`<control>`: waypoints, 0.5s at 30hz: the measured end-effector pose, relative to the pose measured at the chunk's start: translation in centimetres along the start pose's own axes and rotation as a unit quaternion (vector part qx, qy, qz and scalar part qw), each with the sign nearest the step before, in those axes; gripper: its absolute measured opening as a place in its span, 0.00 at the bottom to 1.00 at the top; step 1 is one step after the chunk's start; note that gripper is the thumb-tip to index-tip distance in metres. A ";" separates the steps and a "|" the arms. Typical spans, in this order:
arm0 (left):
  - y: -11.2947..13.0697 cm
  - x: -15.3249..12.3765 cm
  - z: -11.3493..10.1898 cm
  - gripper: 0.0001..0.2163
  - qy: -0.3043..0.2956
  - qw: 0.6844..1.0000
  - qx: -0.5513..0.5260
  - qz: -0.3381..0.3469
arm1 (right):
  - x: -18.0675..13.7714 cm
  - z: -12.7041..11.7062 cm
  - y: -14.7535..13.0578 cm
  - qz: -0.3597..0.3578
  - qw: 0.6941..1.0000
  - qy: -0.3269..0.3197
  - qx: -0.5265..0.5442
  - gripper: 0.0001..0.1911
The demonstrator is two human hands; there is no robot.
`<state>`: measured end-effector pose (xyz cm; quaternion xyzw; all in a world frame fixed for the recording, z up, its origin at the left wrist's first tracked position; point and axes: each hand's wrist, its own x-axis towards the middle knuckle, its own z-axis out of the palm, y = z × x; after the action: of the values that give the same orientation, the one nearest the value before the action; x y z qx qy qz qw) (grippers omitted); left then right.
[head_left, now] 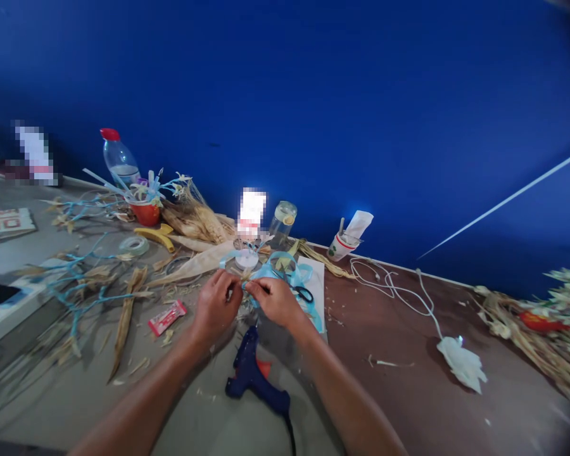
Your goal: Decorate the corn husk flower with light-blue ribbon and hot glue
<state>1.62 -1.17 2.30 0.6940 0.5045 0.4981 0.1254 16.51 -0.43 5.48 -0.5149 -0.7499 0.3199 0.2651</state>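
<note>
My left hand (217, 300) and my right hand (274, 300) meet over the table, fingertips pinched together. Between them is a small dried husk piece (246, 275) with a bit of light blue tape at its base; the fingers cover most of it. Just beyond my right hand lie loops of light blue ribbon (304, 273) and dark-handled scissors (304, 294), partly on a white sheet (317, 272). A dark blue glue gun (254, 377) rests below my hands, its cord running toward me.
Blue-wrapped branches (78, 297) and dried husks (126, 316) spread leftward, near a red wrapper (167, 318) and yellow tool (156, 237). Behind stand a red cup (145, 213), bottle (118, 158), glass jar (284, 221) and paper cup (342, 246). A white cable (394, 285) lies right.
</note>
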 end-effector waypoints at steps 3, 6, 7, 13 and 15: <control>0.1 -0.1 0.1 0.05 -0.009 1.000 -0.004 0.022 | 0.1 0.3 -0.1 0.022 0.999 0.027 0.002 0.28; 0.6 -0.1 0.1 0.06 -0.021 0.999 -0.013 0.025 | 0.2 0.3 0.0 0.042 0.998 0.027 0.031 0.27; 0.8 -0.1 0.1 0.06 -0.026 0.999 -0.016 0.019 | 0.3 0.3 0.1 0.044 0.998 0.023 0.046 0.26; 1.1 -0.1 0.0 0.05 -0.071 0.993 -0.083 -0.053 | 0.3 0.2 1.4 0.069 0.971 -0.022 0.227 0.24; 0.6 -0.2 0.1 0.05 -0.097 0.984 -0.124 -0.080 | 0.3 0.2 1.7 0.095 0.958 -0.040 0.266 0.23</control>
<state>2.09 -1.60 2.56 0.6755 0.4777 0.4760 0.2982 17.28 0.31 4.09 -0.4814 -0.5954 0.5518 0.3306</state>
